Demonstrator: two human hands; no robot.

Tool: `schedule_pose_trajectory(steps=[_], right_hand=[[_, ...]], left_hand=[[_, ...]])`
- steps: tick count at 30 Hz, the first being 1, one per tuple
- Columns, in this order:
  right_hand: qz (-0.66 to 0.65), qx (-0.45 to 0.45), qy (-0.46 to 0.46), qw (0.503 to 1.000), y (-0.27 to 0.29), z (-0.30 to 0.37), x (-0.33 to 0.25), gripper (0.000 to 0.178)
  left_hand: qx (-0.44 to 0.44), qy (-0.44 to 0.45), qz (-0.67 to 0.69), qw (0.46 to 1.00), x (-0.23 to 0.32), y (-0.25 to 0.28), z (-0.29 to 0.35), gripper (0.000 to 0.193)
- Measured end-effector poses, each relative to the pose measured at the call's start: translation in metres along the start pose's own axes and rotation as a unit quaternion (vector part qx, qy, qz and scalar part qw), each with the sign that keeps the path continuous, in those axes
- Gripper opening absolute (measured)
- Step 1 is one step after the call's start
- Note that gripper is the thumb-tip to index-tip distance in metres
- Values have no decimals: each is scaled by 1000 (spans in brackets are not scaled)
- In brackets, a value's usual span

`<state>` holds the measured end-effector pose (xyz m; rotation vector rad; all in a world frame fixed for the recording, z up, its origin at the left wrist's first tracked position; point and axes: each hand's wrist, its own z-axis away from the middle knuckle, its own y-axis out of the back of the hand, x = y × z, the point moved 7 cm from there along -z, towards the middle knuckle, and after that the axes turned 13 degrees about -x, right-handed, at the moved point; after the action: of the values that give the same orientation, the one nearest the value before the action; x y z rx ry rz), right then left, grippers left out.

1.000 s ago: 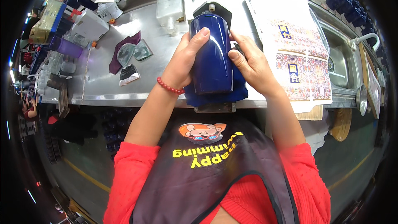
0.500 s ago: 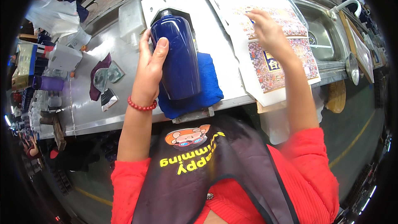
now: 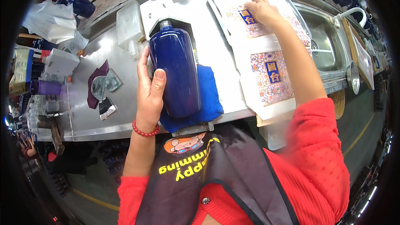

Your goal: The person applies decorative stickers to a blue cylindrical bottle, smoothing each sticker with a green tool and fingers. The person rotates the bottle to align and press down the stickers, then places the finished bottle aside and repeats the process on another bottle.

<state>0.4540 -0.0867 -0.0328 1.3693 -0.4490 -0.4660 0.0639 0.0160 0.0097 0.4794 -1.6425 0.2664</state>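
A glossy dark blue bottle [image 3: 176,73] with a clear glass neck stands tilted on a folded blue cloth [image 3: 210,93]. My left hand [image 3: 151,89] grips the bottle's left side, thumb towards me and fingers along the far side. Over to the right, wet-looking white sheets [image 3: 246,64] carry floral printed decals [image 3: 273,75] with dark blue panels. My right hand [image 3: 263,11] is at the upper decal, its fingers bent and pinched together at the print's far edge. The fingertips partly hide what they grip there.
A metal sink [image 3: 323,37] with a white tap [image 3: 354,6] lies to the right, a ladle [image 3: 353,78] by its edge. Left on the steel table are a clear plastic box [image 3: 129,23], scraper-like pieces [image 3: 106,83] and a purple cup [image 3: 45,87]. Blue bottles [image 3: 79,4] line the back.
My right hand has moved farther away and slightly left, its fingers closing at the upper decal, which now shows its blue panel. The bottle and my left hand sit lower in view.
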Motion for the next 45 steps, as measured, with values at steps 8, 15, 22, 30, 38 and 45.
schedule_pose_trajectory(steps=[8,15,22,30,38,45], right_hand=[[-5,5,42,999,-6,-31,14,39],[-15,0,39,999,-10,-57,27,59],[27,46,100,994,4,-97,1,73],[45,71,167,982,20,-140,-29,64],[48,114,232,965,25,-133,-49,41],[-37,53,277,959,29,-144,-62,19]], left_hand=[[4,6,2,1000,-1,-1,3,80],[14,2,16,1000,0,-2,3,82],[19,-1,20,1000,-2,-2,3,86],[22,23,39,999,-5,-1,4,97],[29,7,36,999,-4,0,3,97],[30,3,71,997,-10,-1,5,95]])
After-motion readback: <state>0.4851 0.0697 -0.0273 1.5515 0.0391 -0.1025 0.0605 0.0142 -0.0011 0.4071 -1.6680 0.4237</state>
